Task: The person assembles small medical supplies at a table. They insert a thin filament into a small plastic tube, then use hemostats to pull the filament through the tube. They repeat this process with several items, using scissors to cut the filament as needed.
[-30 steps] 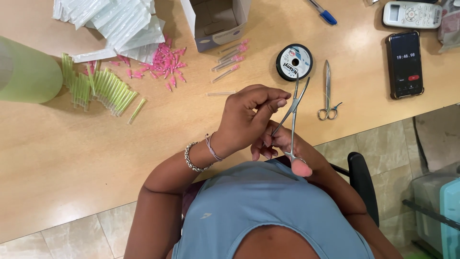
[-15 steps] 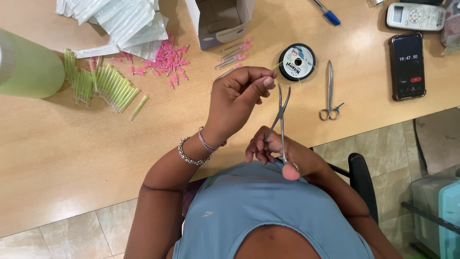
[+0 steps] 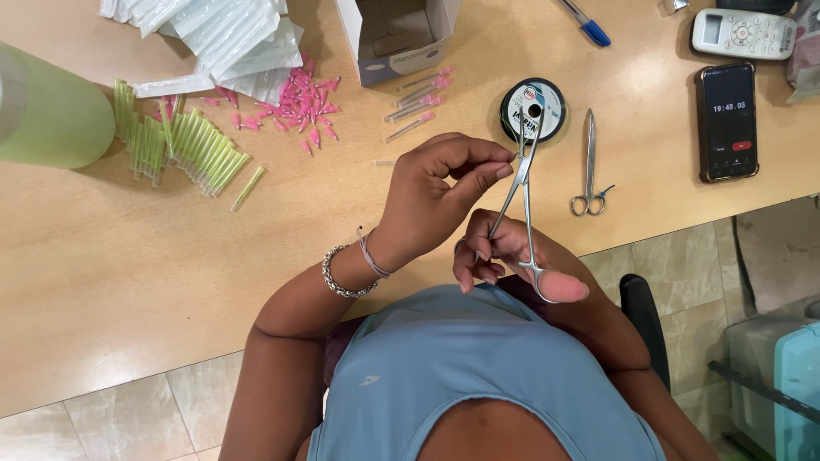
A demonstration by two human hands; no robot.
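Note:
My right hand (image 3: 512,256) grips slim metal forceps (image 3: 523,183) by their ring handles, thumb through one loop, tips pointing away toward a black spool of thread (image 3: 533,107). My left hand (image 3: 440,188), with bracelets on the wrist, has thumb and forefinger pinched together right at the forceps' shaft, on something too small to make out. Both hands hover over the wooden table's (image 3: 128,248) near edge.
A second pair of steel scissors (image 3: 590,166) lies right of the spool. Pink needle caps (image 3: 307,107), yellow-green tubes (image 3: 184,145), clear packets (image 3: 231,38), a small open box (image 3: 397,38), a green bottle (image 3: 47,107), a phone (image 3: 726,119), a remote (image 3: 743,30) and a blue pen (image 3: 585,21) lie around.
My left hand rose from my lap area and moved out over the table. The forceps swung up so their tips now point at the spool.

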